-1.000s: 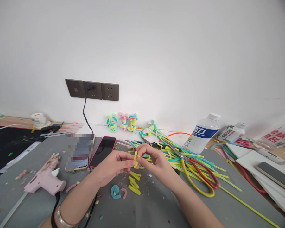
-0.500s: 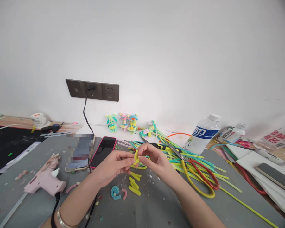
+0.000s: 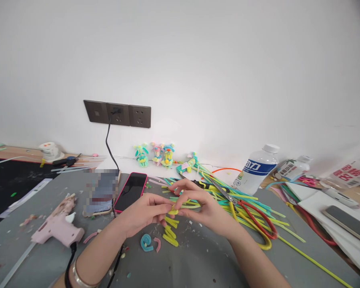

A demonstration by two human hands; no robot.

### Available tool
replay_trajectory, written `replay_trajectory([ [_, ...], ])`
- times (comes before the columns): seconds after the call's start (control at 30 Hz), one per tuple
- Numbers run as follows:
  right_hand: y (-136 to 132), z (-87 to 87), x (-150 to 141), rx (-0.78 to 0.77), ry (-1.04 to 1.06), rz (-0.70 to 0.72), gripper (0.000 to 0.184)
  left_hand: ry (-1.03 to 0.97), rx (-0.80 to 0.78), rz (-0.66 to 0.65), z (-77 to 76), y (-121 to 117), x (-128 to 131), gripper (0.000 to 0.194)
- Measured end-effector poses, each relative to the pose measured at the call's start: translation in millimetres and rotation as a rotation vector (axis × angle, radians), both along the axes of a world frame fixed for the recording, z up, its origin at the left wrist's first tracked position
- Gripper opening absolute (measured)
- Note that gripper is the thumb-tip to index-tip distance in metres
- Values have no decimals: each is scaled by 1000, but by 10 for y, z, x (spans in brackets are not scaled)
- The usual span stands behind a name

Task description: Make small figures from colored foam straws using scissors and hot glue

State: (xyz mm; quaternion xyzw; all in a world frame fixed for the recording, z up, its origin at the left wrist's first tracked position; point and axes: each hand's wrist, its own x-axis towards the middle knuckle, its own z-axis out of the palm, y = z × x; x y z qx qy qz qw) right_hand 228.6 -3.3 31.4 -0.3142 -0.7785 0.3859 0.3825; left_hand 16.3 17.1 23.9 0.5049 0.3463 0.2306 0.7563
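Note:
My left hand [image 3: 145, 213] pinches a short yellow pipe cleaner [image 3: 174, 211] between thumb and fingers, above the grey mat. My right hand [image 3: 202, 206] has its thumb and a fingertip closed at the other end of that piece, its upper fingers arched over. Just below lie bent yellow pipe cleaner pieces [image 3: 170, 237], partly hidden by my left fingers. Nearby are a blue curled piece [image 3: 146, 243] and a small pink piece [image 3: 157, 245].
Right of my hands, scissors [image 3: 228, 196] lie open on a pile of green and yellow pipe cleaners [image 3: 270, 214]. A bottle [image 3: 256, 170] stands behind. Leftward are a pink glue gun [image 3: 58, 228], a phone [image 3: 131, 192] and a black cord. Small figures [image 3: 157, 155] stand by the wall.
The yellow piece has tipped from upright to nearly flat between my fingers. My right hand has rolled over slightly, its fingers now arched higher and more spread.

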Motion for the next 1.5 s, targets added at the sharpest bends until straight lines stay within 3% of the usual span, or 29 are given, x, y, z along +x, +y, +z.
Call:
replay_trajectory([
  [0.27,-22,11,-15,-83,-19,55,4,27,8,-44,22,-9,18,30],
  [1.2,-41,56,6,-126,-120,111,6,132,45,-182,-67,-6,-11,24],
  [1.5,-8,30,-17,-152,-64,-33,10,99,105,-40,14,-10,21,26],
])
